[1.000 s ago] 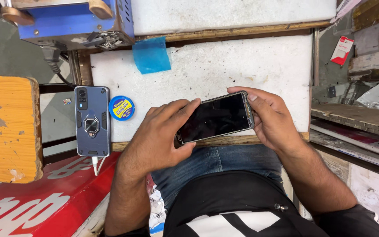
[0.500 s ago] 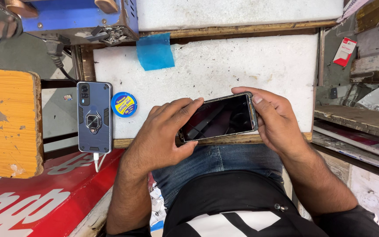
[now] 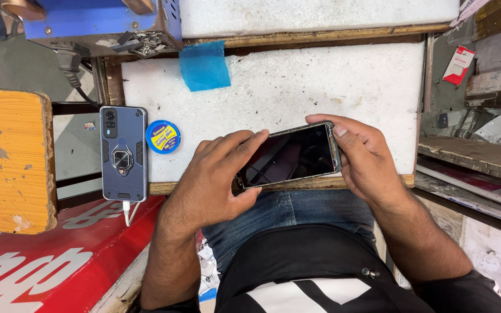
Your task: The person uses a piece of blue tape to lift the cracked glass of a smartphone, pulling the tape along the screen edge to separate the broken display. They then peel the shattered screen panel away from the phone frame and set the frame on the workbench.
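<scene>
Head view: a flat rectangular smartphone with a glossy black glass screen [image 3: 290, 156] lies at the near edge of a speckled white slab worktop [image 3: 320, 81]. The left hand [image 3: 215, 185] curls around its left end, index finger on the glass. The right hand [image 3: 366, 162] pinches its right end, thumb on top.

Beside them lie 1 dark blue cased phone with a ring holder [image 3: 123, 153] and 1 small round blue-and-yellow tin [image 3: 163, 137].
</scene>
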{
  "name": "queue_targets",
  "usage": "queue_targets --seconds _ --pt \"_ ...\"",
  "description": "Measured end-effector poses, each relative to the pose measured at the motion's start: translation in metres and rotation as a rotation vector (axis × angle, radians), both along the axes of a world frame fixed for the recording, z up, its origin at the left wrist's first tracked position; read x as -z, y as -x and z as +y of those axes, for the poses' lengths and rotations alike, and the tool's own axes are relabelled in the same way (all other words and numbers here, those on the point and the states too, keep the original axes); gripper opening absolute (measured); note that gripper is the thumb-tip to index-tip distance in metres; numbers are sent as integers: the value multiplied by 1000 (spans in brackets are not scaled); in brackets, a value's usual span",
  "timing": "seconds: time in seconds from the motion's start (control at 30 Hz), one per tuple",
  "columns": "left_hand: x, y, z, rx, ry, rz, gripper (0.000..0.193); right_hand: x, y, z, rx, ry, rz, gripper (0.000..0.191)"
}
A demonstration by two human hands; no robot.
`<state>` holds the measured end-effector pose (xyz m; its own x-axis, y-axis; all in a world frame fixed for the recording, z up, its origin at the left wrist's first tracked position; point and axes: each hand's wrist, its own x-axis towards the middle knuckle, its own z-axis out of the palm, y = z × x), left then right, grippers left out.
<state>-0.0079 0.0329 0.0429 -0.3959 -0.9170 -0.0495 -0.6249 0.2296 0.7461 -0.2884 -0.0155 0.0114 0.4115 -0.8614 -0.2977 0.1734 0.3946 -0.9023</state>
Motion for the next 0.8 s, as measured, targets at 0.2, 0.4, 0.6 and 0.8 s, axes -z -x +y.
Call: queue_targets --seconds 0.2,0.4,0.6,0.8 --pt "6 4 0 -11 35 -38 90 1 -1 -2 -106 188 292 33" --pt "11 6 1 11 -10 -39 88 23 6 -11 -44 188 509 33" --pt "13 5 0 18 -15 -27 90 27 10 -13 -4 182 388 51" --pt "12 4 0 22 -36 -7 91 17 6 -12 -11 167 387 51"
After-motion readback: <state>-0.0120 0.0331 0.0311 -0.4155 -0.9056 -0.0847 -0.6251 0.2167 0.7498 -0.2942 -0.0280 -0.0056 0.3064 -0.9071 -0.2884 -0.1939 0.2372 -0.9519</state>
